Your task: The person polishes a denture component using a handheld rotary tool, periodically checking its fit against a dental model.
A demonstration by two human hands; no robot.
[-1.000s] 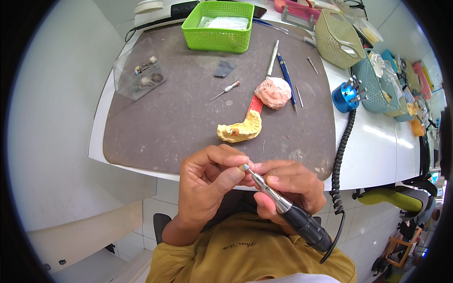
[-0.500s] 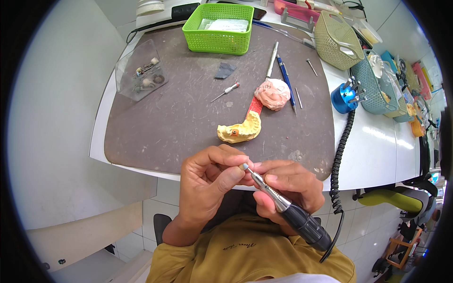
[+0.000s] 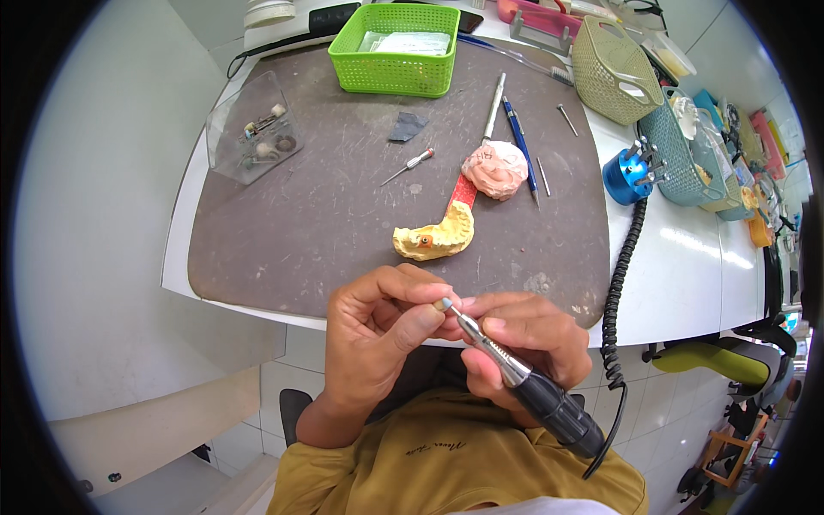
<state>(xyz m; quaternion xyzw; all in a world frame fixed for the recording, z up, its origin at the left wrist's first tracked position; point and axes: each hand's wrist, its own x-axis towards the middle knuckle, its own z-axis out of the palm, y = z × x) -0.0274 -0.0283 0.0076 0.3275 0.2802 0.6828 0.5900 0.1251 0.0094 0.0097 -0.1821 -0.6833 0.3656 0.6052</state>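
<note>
Gripping a rotary handpiece (image 3: 524, 382) like a pen, the right hand (image 3: 524, 343) is closed around its metal neck, the black body running back toward the lower right with a black coiled cord (image 3: 620, 292) trailing from it. The left hand (image 3: 378, 339) is closed too, thumb and fingertips pinched on something small at the tool's tip (image 3: 443, 304) (what it is cannot be made out, since the fingers hide it). Both hands meet just off the near edge of the worktop (image 3: 197, 257), above the person's yellow shirt (image 3: 446, 463).

On the dark mat (image 3: 292, 223) that covers the worktop's middle, a yellow dental cast (image 3: 436, 238) lies nearest the hands, a red strip (image 3: 462, 192) joining it to a pink lump of wax (image 3: 495, 168) further back. A small screwdriver-like tool (image 3: 409, 165) lies left of the lump, a blue pen (image 3: 519, 137) and a metal instrument (image 3: 493, 107) to its right and behind. Toward the mat's far left corner sits a clear plate (image 3: 249, 129) with small burs on it. A green basket (image 3: 396, 49) stands at the far edge. Along the worktop's right edge come a blue bur stand (image 3: 631, 172), a teal basket (image 3: 682, 154) and a beige basket (image 3: 614, 69); the coiled cord runs up toward the blue stand.
</note>
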